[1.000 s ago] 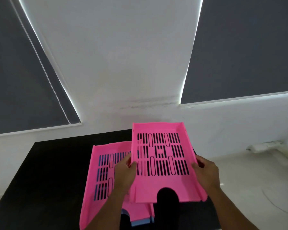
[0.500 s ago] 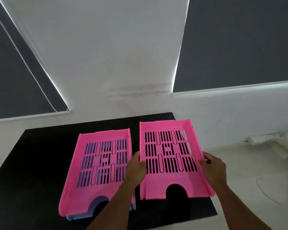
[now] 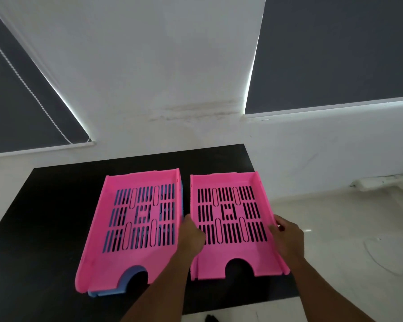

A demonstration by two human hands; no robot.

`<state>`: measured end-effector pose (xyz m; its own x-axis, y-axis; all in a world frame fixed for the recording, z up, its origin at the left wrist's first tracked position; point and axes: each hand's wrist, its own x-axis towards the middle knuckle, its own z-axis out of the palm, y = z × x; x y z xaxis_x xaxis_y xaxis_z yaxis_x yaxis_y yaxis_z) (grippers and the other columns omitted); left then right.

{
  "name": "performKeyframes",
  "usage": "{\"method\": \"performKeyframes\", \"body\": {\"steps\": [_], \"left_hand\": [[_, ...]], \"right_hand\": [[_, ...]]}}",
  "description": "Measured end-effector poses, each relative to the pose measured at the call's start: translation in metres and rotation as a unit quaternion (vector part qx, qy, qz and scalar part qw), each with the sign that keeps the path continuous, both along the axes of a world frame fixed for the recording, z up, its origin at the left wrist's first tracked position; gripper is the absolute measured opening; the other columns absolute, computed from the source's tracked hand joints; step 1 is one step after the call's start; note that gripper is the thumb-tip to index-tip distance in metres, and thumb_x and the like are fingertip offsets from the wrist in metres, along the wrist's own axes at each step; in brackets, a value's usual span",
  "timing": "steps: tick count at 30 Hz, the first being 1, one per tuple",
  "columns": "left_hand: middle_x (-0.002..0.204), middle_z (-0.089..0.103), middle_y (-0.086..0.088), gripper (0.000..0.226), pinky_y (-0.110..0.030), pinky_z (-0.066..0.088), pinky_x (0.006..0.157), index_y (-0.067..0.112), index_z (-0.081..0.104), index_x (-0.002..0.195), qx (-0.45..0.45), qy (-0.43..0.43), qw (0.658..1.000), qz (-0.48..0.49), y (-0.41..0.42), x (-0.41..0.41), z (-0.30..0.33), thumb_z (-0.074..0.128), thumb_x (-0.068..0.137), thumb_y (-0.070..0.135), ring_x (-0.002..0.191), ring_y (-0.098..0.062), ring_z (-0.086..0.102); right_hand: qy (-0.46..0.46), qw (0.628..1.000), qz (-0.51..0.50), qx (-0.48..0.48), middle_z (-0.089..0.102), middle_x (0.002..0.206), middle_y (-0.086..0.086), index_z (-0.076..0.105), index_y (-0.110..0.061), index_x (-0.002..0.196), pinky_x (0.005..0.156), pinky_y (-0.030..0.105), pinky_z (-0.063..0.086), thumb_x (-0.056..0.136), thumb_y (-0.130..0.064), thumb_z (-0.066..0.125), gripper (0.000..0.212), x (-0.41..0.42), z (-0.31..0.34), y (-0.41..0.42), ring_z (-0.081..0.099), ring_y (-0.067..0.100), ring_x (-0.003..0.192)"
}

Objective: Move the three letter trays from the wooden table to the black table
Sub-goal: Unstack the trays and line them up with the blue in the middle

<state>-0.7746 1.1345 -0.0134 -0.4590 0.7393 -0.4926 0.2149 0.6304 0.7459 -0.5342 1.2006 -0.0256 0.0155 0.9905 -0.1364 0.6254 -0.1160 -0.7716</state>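
Two pink slotted letter trays lie side by side on the black table point(image 3: 44, 217). The right pink tray point(image 3: 230, 259) rests flat near the table's right edge. My left hand point(image 3: 192, 235) grips its left wall and my right hand point(image 3: 287, 235) grips its right wall. The left pink tray point(image 3: 116, 259) sits stacked on a blue tray point(image 3: 109, 292), which shows only through the slots and at the front lower edge.
A white wall with two dark roller blinds rises behind the table. A bead chain point(image 3: 33, 94) hangs over the left blind. Pale floor point(image 3: 347, 228) lies to the right, with a white power strip point(image 3: 379, 181) by the wall.
Both hands carried the right pink tray off the left stack, moved it to the right and lowered it onto the black table beside the stack.
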Motion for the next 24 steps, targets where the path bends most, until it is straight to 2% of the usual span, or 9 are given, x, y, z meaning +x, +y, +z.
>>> {"method": "performKeyframes", "body": {"steps": [2, 5, 9, 13, 15, 17, 19, 21, 24], "left_hand": [[0.147, 0.045, -0.017, 0.069, -0.037, 0.044, 0.108, 0.002, 0.025, 0.151, -0.009, 0.002, 1.000, -0.007, 0.001, 0.002, 0.002, 0.047, 0.088, -0.016, 0.132, -0.036, 0.049], [0.159, 0.028, -0.019, 0.075, -0.044, 0.031, 0.119, 0.003, 0.015, 0.155, -0.014, 0.007, 1.000, -0.017, 0.000, 0.004, 0.003, 0.050, 0.090, -0.012, 0.145, -0.035, 0.032], [0.157, 0.034, -0.017, 0.077, -0.050, 0.032, 0.119, 0.008, 0.017, 0.155, 0.005, 0.004, 1.000, -0.023, 0.000, 0.004, 0.001, 0.056, 0.091, -0.003, 0.145, -0.033, 0.034], [0.160, 0.029, -0.014, 0.075, -0.041, 0.028, 0.120, 0.008, 0.016, 0.156, 0.029, -0.009, 0.999, -0.037, -0.001, 0.000, 0.008, 0.057, 0.094, 0.005, 0.146, -0.030, 0.032], [0.161, 0.027, -0.010, 0.071, -0.035, 0.027, 0.117, 0.010, 0.018, 0.156, 0.045, -0.008, 0.998, -0.045, -0.002, -0.004, 0.010, 0.056, 0.096, 0.009, 0.146, -0.026, 0.031], [0.161, 0.029, -0.006, 0.067, -0.035, 0.026, 0.118, 0.013, 0.023, 0.155, 0.069, 0.002, 0.996, -0.054, -0.002, -0.010, 0.016, 0.055, 0.097, 0.010, 0.146, -0.024, 0.031], [0.157, 0.037, -0.005, 0.061, -0.047, 0.033, 0.118, 0.017, 0.030, 0.152, 0.097, -0.005, 0.993, -0.062, -0.001, -0.020, 0.023, 0.053, 0.096, 0.009, 0.143, -0.024, 0.038], [0.150, 0.047, -0.004, 0.055, -0.046, 0.040, 0.114, 0.018, 0.038, 0.148, 0.129, -0.011, 0.990, -0.052, -0.001, -0.033, 0.033, 0.050, 0.096, 0.005, 0.137, -0.024, 0.046], [0.141, 0.056, -0.006, 0.044, -0.026, 0.040, 0.106, 0.009, 0.050, 0.141, 0.152, 0.048, 0.987, -0.006, -0.008, -0.063, 0.047, 0.047, 0.097, 0.002, 0.128, -0.018, 0.053]], "right_hand": [[0.002, 1.000, -0.006, -0.009, 0.070, 0.079, 0.002, 0.072, -0.011, 0.114, 0.063, 0.021, 0.052, 0.096, -0.013, 0.057, 0.024, -0.001, -0.005, -0.001, 0.066, 0.012, 0.064], [0.008, 1.000, -0.007, -0.014, 0.070, 0.078, 0.003, 0.073, -0.010, 0.108, 0.058, 0.016, 0.046, 0.096, -0.011, 0.056, 0.021, -0.004, -0.005, -0.001, 0.064, 0.007, 0.064], [-0.010, 0.999, 0.007, -0.043, 0.066, 0.082, 0.003, 0.072, -0.006, 0.107, 0.073, 0.024, 0.052, 0.096, -0.006, 0.053, 0.021, -0.007, -0.004, 0.002, 0.058, 0.005, 0.066], [-0.033, 0.998, -0.007, -0.048, 0.068, 0.087, 0.005, 0.070, -0.006, 0.106, 0.057, 0.013, 0.040, 0.095, -0.006, 0.050, 0.022, -0.011, -0.005, 0.003, 0.056, 0.001, 0.066], [-0.036, 0.998, -0.030, -0.048, 0.067, 0.085, 0.004, 0.068, -0.006, 0.109, 0.055, 0.018, 0.045, 0.093, -0.006, 0.050, 0.024, -0.020, -0.002, 0.004, 0.060, 0.007, 0.068], [-0.090, 0.994, -0.057, -0.028, 0.069, 0.093, 0.009, 0.067, -0.008, 0.114, 0.072, 0.039, 0.057, 0.089, -0.013, 0.054, 0.028, -0.029, -0.001, 0.009, 0.066, 0.024, 0.082], [-0.179, 0.981, -0.072, -0.009, 0.067, 0.104, 0.016, 0.064, -0.008, 0.118, 0.088, 0.049, 0.048, 0.087, -0.019, 0.059, 0.033, -0.042, 0.003, 0.013, 0.059, 0.036, 0.099], [-0.160, 0.985, -0.060, 0.014, 0.066, 0.104, 0.017, 0.064, -0.005, 0.116, 0.086, 0.046, 0.049, 0.088, -0.018, 0.060, 0.032, -0.058, 0.008, 0.013, 0.058, 0.036, 0.099], [-0.052, 0.998, -0.012, 0.016, 0.069, 0.102, 0.015, 0.067, -0.004, 0.111, 0.061, 0.018, 0.050, 0.093, -0.011, 0.058, 0.022, -0.090, 0.016, 0.004, 0.065, 0.020, 0.077]]}}
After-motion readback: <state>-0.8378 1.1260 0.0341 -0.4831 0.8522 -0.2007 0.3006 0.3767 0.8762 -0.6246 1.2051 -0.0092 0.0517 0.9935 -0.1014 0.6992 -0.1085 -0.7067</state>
